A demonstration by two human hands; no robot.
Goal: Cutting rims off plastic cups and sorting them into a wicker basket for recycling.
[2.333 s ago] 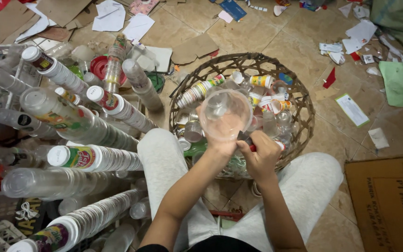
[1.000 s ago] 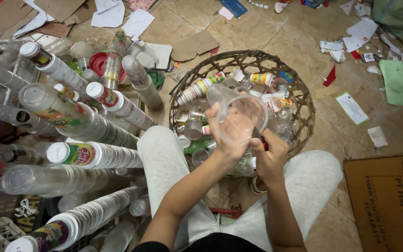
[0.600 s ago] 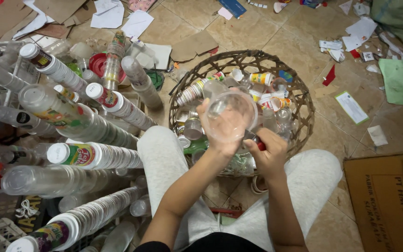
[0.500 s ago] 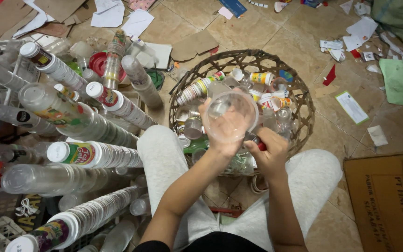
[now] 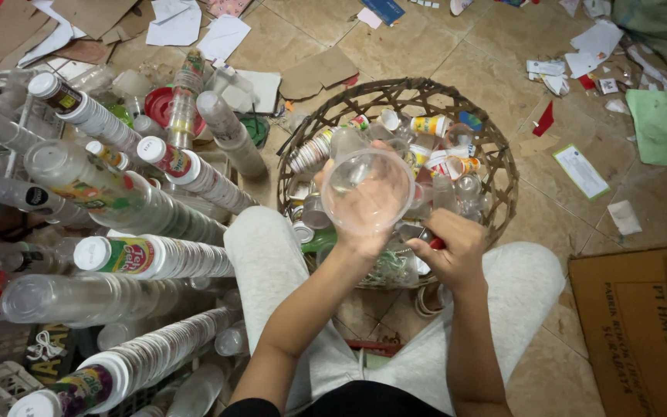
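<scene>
My left hand (image 5: 364, 224) holds a clear plastic cup (image 5: 367, 191) with its mouth turned up toward the camera, above the near rim of a woven wicker basket (image 5: 503, 166). My right hand (image 5: 451, 251) is closed around a small red-handled tool at the basket's near edge, just right of the cup. The basket holds several loose plastic cups, some clear and some printed (image 5: 430, 125). My knees in grey trousers (image 5: 268, 262) frame the basket.
Long stacks of nested plastic cups (image 5: 148, 259) lie on the left. Scraps of paper and cardboard (image 5: 314, 73) litter the tiled floor. A brown cardboard box (image 5: 642, 324) sits at the lower right, and a green sheet (image 5: 661, 127) lies at the far right.
The cup in my left hand has shifted slightly left and back over the basket's near edge. My right hand has lowered from the cup to the basket rim.
</scene>
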